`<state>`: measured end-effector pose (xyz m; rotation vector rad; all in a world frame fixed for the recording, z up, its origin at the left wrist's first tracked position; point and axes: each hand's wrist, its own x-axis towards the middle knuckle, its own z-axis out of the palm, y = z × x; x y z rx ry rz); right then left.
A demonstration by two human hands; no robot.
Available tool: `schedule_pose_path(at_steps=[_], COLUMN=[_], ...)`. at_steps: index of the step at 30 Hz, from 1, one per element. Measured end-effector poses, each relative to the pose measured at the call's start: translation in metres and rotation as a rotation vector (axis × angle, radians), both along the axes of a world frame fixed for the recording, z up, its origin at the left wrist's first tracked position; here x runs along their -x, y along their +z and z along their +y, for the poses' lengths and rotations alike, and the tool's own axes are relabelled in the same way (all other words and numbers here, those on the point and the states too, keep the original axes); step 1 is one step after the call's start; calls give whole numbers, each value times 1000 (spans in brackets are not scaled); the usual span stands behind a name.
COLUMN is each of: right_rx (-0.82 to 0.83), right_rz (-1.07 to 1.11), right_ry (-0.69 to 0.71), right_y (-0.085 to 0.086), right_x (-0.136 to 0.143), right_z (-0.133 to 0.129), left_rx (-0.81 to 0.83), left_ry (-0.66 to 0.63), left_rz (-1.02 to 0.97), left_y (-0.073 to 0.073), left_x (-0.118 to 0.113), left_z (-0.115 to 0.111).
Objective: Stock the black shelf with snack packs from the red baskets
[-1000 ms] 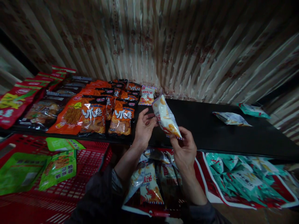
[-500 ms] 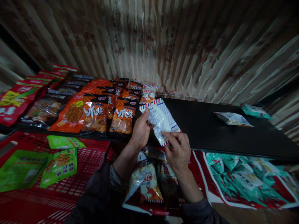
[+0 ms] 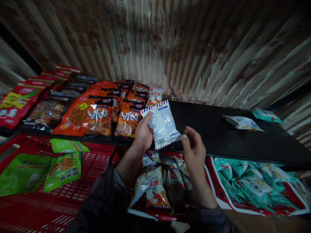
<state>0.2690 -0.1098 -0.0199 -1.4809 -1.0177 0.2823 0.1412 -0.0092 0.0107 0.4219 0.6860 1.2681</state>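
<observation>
One white snack bag [image 3: 163,124], printed back showing, barcode low, red-and-blue striped ends, tilted above black shelf's [image 3: 204,129] front edge; left hand [image 3: 143,132] pinches its side, right hand [image 3: 194,150] beside it, fingers loosely curled, half open.

The held packet [image 3: 163,124] is showing red-and-blue striped edges on white. The backdrop [image 3: 155,42] is displaying brown-and-beige stripes.

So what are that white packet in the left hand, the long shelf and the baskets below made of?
White packet: probably glossy plastic film, with crinkles and shine.
Shelf: smooth, dark, low-sheen; painted metal or laminate, I can't tell.
Baskets: likely molded red plastic, given the slotted walls.
</observation>
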Motion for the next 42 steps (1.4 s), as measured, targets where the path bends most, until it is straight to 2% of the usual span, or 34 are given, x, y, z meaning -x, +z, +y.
schedule_pose_path(at_steps=[2,4,15,19,31,38,42], right_rx=[87,127,110,146,145,105,119], right_rz=[264,414,625,577,573,498,544], right_ry=[68,122,257,286,192,340,346], right_y=[-2,-3,-3,-3,-4,2,4], right_x=[-4,-4,1,-1,4,2,3], right_z=[4,6,5,4,5,3,4], left_rx=[16,27,-6,-16,-26,-66,-100], left_ry=[-5,-16,-23,-60,-49,-101,-177], left_rz=[-8,-11,-45,-19,9,32,65], left_y=[1,1,-2,-1,-7,-4,-7], left_x=[-2,-3,-3,-4,-6,-6,-8], left_z=[-1,-3,-1,-3,-3,-8,-12])
